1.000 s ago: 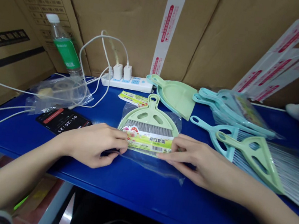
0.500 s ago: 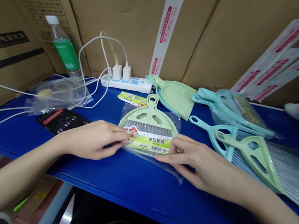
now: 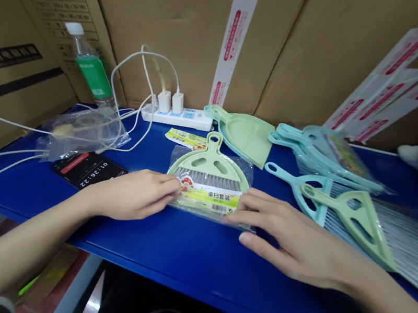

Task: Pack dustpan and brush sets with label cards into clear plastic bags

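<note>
A green brush and dustpan set (image 3: 211, 163) lies flat on the blue table inside a clear plastic bag (image 3: 200, 213). Its printed label (image 3: 206, 196) crosses the grey bristles, and the handle points away from me. My left hand (image 3: 138, 194) is at the bag's lower left edge, its fingers pressed together on the plastic. On the right side, the fingertips of my right hand (image 3: 284, 234) rest on the bag's lower corner. That hand's thumb is spread apart from the fingers and touches no plastic that I can see.
Loose blue and green brushes (image 3: 350, 216) lie at the right, with bagged sets (image 3: 329, 149) behind. Dustpans (image 3: 246, 133) sit beside a power strip (image 3: 187, 117). Cables, a phone (image 3: 90, 169) and a bottle (image 3: 93, 72) are at the left. Cardboard (image 3: 184, 15) walls the back.
My right thumb has come away from the bag and spread toward me. The loose lower right corner of the plastic now lies closer to the set. My left hand has barely moved.
</note>
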The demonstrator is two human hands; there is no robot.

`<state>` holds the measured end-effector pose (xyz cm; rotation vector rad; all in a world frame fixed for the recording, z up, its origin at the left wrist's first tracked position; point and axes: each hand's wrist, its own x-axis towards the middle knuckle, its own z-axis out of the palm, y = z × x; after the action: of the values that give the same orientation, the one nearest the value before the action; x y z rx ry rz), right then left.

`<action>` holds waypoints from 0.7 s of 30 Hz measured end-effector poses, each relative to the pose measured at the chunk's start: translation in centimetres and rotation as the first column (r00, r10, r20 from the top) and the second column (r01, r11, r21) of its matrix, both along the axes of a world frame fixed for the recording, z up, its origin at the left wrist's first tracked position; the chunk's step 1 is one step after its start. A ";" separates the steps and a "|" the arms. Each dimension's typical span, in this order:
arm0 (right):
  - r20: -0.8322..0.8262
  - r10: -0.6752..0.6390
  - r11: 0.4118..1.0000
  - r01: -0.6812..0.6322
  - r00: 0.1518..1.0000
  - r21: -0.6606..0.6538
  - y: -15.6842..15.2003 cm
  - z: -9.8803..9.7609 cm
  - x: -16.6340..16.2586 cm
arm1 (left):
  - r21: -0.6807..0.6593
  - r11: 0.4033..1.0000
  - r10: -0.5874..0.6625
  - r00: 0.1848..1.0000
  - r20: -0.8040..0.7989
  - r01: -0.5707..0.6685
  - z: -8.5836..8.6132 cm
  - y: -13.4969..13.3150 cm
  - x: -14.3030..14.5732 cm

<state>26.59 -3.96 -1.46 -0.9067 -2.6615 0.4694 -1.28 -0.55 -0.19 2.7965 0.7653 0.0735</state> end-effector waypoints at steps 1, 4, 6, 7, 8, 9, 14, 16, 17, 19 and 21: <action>0.007 -0.005 1.000 0.005 1.000 0.016 0.0 0.0 0.0 | 0.002 1.000 0.004 1.000 -0.004 -0.004 0.0 0.0 0.0; 0.038 -0.024 0.998 0.022 0.999 0.051 -0.1 -0.3 -0.1 | 0.005 1.000 0.012 1.000 -0.014 -0.012 0.0 0.0 0.0; 0.043 -0.030 0.998 0.028 0.999 0.056 -0.1 -0.4 -0.2 | 0.005 1.000 0.018 1.000 -0.016 -0.018 0.0 -0.1 0.1; 0.040 -0.036 0.998 0.033 0.999 0.056 -0.1 -0.5 -0.3 | 0.006 1.000 0.018 1.000 -0.015 -0.018 0.0 -0.1 0.1; 0.034 -0.041 0.998 0.039 0.999 0.054 -0.1 -0.5 -0.4 | 0.007 1.000 0.016 1.000 -0.010 -0.016 0.0 -0.1 0.1; 0.024 -0.048 0.998 0.046 0.999 0.052 0.0 -0.5 -0.4 | 0.008 1.000 0.012 1.000 -0.005 -0.012 -0.1 -0.1 0.1; -0.025 -0.062 0.996 0.064 0.998 0.068 0.1 -0.8 -0.5 | 0.011 0.999 -0.036 0.999 0.010 0.036 -0.5 0.0 -0.1; -0.015 -0.054 0.996 0.055 0.998 0.072 0.1 -1.0 -0.5 | 0.022 0.999 -0.046 0.999 -0.008 0.046 -0.6 0.1 -0.2; -0.006 -0.047 0.996 0.048 0.999 0.071 0.1 -1.0 -0.5 | 0.028 0.998 -0.047 0.999 -0.018 0.048 -0.7 0.2 -0.2; 0.015 -0.029 0.997 0.028 0.999 0.072 0.1 -1.1 -0.5 | 0.035 0.998 -0.053 0.998 -0.026 0.053 -0.9 0.3 -0.3; 0.027 -0.022 0.996 0.020 0.999 0.092 0.1 -1.1 -0.5 | 0.045 0.997 -0.056 0.998 -0.025 0.057 -1.0 0.3 -0.4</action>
<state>26.08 -3.86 -2.58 -0.9197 -2.6715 0.3295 -1.67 -0.25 -1.16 2.8647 0.6980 0.0490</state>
